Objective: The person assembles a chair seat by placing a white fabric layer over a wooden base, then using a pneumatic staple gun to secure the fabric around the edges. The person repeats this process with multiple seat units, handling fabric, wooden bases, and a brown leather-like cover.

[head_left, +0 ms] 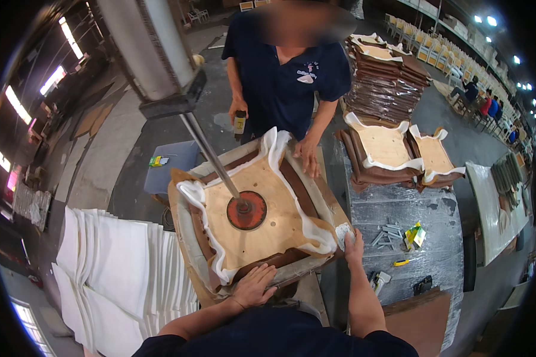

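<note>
A chair seat lies in front of me. Its plywood board (268,178) faces up, with white padding (213,238) and brown cover material (298,196) around its edges. A pale-rimmed frame (190,253) surrounds it, and a round red pressing disc (253,220) on a metal rod (211,149) rests on the board. My left hand (254,287) lies with fingers stretched on the frame's near edge, beside the brown cover. At the right corner, my right hand (354,249) has its fingers curled around a small white box-like piece (343,231); its exact kind is unclear.
Across from me a person (280,83) holds a black-and-yellow tool (239,124), other hand at the frame. White padding sheets (119,268) are stacked at left. On the right table (363,205) lie staple strips (387,235), a yellow cutter (401,262) and seats (387,146).
</note>
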The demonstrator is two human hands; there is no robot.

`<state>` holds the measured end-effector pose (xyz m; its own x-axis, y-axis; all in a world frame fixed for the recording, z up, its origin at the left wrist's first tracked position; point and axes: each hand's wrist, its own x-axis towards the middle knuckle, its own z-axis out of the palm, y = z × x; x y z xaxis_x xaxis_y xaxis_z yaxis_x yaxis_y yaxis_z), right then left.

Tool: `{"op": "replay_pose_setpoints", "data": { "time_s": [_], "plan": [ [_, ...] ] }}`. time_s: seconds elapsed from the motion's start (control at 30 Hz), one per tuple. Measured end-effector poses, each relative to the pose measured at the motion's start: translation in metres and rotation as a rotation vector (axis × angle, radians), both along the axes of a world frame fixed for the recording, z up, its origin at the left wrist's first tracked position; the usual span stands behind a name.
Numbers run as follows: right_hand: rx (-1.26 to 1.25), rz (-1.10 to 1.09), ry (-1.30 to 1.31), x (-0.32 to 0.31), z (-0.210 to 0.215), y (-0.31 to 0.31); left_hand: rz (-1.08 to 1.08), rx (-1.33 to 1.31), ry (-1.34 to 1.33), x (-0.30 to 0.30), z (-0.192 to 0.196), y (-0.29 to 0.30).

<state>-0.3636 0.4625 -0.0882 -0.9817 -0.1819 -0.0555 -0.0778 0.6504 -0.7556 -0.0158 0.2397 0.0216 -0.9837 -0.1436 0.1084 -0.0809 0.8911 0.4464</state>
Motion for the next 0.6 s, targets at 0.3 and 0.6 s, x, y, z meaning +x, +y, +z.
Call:
{"op": "replay_pose_setpoints", "data": {
  "time_s": [0.3,0.6],
  "plan": [
    [0.114,0.02,-0.131,0.004,0.004,-0.015,0.082,0.033,0.026,0.013,-0.006,0.001],
    [0.121,0.037,-0.102,0.007,0.0,-0.01,0.112,0.071,0.048,0.013,-0.004,0.008]
  ]
}}
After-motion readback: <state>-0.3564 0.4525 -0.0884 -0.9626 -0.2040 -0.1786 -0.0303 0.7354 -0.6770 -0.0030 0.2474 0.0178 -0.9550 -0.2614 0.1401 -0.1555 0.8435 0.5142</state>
